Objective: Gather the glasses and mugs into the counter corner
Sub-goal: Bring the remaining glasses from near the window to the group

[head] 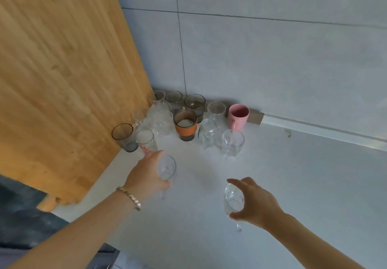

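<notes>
A cluster of glasses and mugs stands in the corner of the pale worktop (293, 185), between the wooden panel (62, 70) and the tiled wall (272, 59): clear tumblers, smoky grey ones, a glass with an orange band (185, 125) and a pink mug (238, 116) at the right end. The left hand (146, 174), a beaded bracelet (129, 197) on its wrist, reaches forward with its grip wrapped around a clear glass (167, 167) just before the cluster. The right hand (254, 202), nearer the camera, has thumb and fingers curled around another clear glass (233, 199) above the worktop.
</notes>
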Demonstrator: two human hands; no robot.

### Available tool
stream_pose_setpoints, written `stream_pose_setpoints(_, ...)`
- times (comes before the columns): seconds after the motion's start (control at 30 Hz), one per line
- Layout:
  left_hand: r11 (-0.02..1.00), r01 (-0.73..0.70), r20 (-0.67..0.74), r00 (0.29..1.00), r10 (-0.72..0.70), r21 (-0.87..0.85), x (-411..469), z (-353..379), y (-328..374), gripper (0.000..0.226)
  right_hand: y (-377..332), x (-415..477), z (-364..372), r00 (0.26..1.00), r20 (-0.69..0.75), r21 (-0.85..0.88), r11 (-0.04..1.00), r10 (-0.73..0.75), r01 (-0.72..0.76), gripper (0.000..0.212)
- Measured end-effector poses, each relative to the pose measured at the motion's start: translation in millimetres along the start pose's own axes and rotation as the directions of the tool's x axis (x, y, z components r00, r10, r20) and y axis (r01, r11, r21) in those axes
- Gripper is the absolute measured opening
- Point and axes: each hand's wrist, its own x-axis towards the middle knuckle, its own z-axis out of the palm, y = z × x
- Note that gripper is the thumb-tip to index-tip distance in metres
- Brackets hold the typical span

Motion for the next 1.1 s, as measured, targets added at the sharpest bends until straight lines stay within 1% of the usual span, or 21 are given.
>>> stream_pose_setpoints(0.1,0.994,-0.084,0.038,0.996,0.081,0.065,48.0,-2.1,-5.9,0.082,-10.5,19.5,4.8,0.999,-0.021,0.021,0.999,0.038,-0.037,0.085)
stream_pose_setpoints(0.23,0.979,-0.184,0.084,0.981,0.177,0.084,101.3,1.9,-18.6,0.082,-28.7,32.5,17.3,0.987,-0.063,0.078,0.987,0.148,-0.143,0.087)
stream_pose_setpoints(0.4,0.943,-0.301,0.18,0.944,0.275,0.141,136.8,10.1,-31.3,0.083,-60.6,53.8,27.8,0.955,-0.11,0.158,0.954,0.275,-0.256,0.092)
stream_pose_setpoints(0.5,0.927,-0.349,0.219,0.923,0.315,0.138,147.5,14.6,-39.3,0.086,-80.9,76.9,28.9,0.932,-0.148,0.198,0.933,0.331,-0.3,0.087)
stream_pose_setpoints(0.6,0.92,-0.368,0.236,0.913,0.332,0.133,152.2,19.0,-45.6,0.087,-98.2,105.2,29.8,0.914,-0.167,0.231,0.916,0.369,-0.327,0.084)
stream_pose_setpoints(0.77,0.914,-0.386,0.189,0.913,0.361,0.122,153.9,23.7,-48.8,0.084,-115.2,148.4,32.4,0.903,-0.17,0.217,0.909,0.393,-0.355,0.084)
stream_pose_setpoints(0.9,0.907,-0.399,0.17,0.911,0.375,0.137,155.8,26.1,-49.7,0.083,-119.4,166.8,38.1,0.875,-0.208,0.216,0.893,0.438,-0.395,0.083)
stream_pose_setpoints(0.97,0.905,-0.404,0.176,0.908,0.379,0.135,156.5,25.0,-51.0,0.083,-119.9,168.4,42.0,0.865,-0.225,0.229,0.887,0.449,-0.401,0.09)
stream_pose_setpoints(1.03,0.902,-0.403,0.188,0.908,0.374,0.154,153.6,24.8,-52.0,0.085,-119.2,163.8,45.6,0.861,-0.215,0.272,0.875,0.46,-0.4,0.1)
stream_pose_setpoints(1.1,0.883,-0.414,0.199,0.906,0.374,0.223,145.6,21.0,-49.6,0.087,-114.8,153.8,48.2,0.867,-0.177,0.325,0.859,0.466,-0.395,0.109)
